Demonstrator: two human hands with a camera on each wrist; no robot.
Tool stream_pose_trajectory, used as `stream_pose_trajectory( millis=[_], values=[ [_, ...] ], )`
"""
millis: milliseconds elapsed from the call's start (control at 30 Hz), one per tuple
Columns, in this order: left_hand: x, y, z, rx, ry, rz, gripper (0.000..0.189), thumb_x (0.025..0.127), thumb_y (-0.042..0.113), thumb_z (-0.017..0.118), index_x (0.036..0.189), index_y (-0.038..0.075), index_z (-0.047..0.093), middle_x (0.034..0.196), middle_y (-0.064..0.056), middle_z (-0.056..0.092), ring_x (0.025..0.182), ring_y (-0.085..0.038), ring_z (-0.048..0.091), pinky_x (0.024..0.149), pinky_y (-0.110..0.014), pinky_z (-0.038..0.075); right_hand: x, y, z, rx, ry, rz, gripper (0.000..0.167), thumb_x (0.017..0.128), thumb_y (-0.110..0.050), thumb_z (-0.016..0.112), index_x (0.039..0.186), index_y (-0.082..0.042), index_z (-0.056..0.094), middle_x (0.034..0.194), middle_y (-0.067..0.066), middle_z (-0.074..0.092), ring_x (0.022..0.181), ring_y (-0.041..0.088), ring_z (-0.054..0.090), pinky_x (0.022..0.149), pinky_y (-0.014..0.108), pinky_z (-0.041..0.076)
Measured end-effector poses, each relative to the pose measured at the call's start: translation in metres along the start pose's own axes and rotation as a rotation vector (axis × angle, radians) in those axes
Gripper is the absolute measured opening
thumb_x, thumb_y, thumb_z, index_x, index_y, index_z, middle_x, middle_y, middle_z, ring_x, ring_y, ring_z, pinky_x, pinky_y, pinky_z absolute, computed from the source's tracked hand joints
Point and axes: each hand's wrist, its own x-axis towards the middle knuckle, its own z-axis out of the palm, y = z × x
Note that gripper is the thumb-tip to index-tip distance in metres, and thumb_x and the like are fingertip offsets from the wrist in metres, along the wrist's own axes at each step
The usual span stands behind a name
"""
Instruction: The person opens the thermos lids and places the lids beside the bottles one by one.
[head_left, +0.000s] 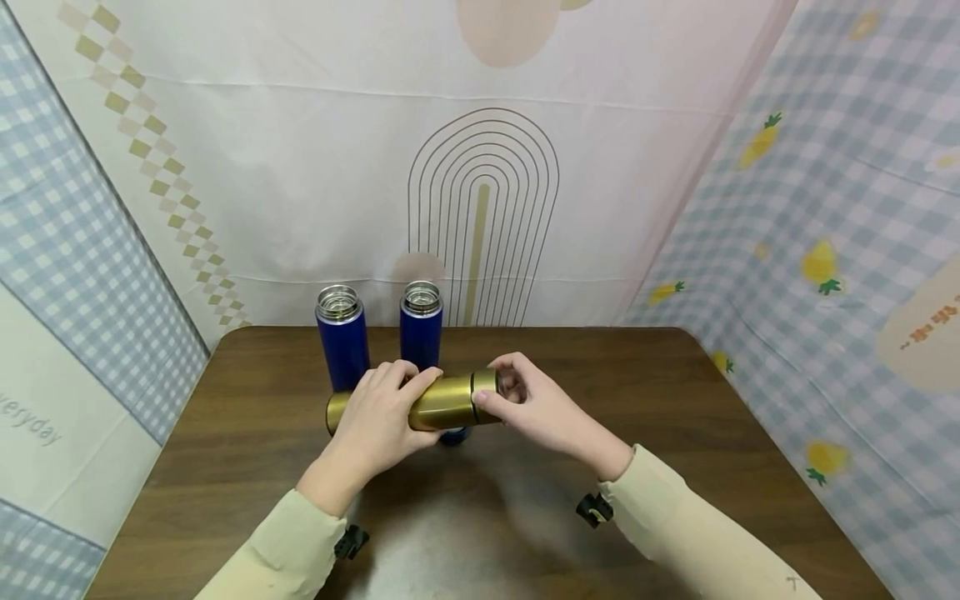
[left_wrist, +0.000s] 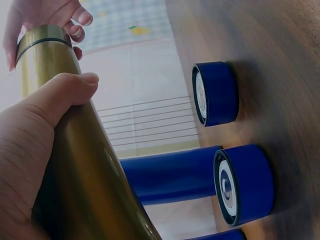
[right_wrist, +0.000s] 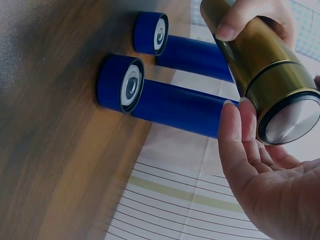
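A gold thermos bottle (head_left: pixel 446 403) lies nearly level in the air above the table, its capped end toward the right. My left hand (head_left: pixel 378 414) grips its body from above, with the thumb (left_wrist: pixel 65 95) along the side. At the other end my right hand (head_left: pixel 543 410) holds the gold lid (head_left: pixel 486 390) between thumb and fingers. A dark seam separates lid and body, and the lid's round silver top (right_wrist: pixel 294 121) shows in the right wrist view. Behind the gold bottle stand two blue thermos bottles, one left (head_left: pixel 345 346) and one right (head_left: pixel 422 333), both with uncovered threaded necks.
Two blue lids, one (left_wrist: pixel 220 94) and another (left_wrist: pixel 252 184), rest on the wooden table (head_left: pixel 637 375) with their hollow sides up, in front of the blue bottles. Printed cloth (head_left: pixel 300 167) hangs behind the table, and checked cloth (head_left: pixel 787 167) hangs at the right.
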Motion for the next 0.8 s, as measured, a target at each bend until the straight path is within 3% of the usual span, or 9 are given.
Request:
stream_pose_trajectory(
  millis=[433, 667, 800],
  values=[
    [0.001, -0.001, -0.001, 0.014, 0.018, 0.001, 0.071, 0.059, 0.042, 0.085, 0.122, 0.018, 0.061, 0.102, -0.007, 0.056, 0.088, -0.029, 0.054, 0.074, -0.043, 0.043, 0.001, 0.005, -0.001, 0.028, -0.013, -0.096, 0.044, 0.085, -0.040, 0.073, 0.123, -0.030, 0.054, 0.103, 0.005, 0.060, 0.088, 0.021, 0.059, 0.073, 0.037, 0.053],
    [0.002, -0.002, 0.000, 0.015, 0.015, 0.005, 0.071, 0.060, 0.043, 0.085, 0.122, 0.019, 0.061, 0.103, -0.006, 0.057, 0.088, -0.028, 0.054, 0.074, -0.043, 0.043, -0.004, -0.006, -0.004, 0.049, -0.059, -0.165, 0.051, 0.084, -0.019, 0.077, 0.129, -0.016, 0.051, 0.112, 0.008, 0.057, 0.097, 0.026, 0.058, 0.083, 0.045, 0.052],
    [0.002, -0.002, -0.001, 0.002, 0.003, -0.001, 0.071, 0.060, 0.043, 0.085, 0.122, 0.018, 0.061, 0.103, -0.006, 0.057, 0.089, -0.028, 0.054, 0.076, -0.043, 0.044, -0.009, -0.013, -0.007, -0.043, -0.073, -0.280, 0.055, 0.083, -0.014, 0.077, 0.131, -0.013, 0.049, 0.120, 0.005, 0.051, 0.104, 0.024, 0.054, 0.091, 0.044, 0.047]
  ],
)
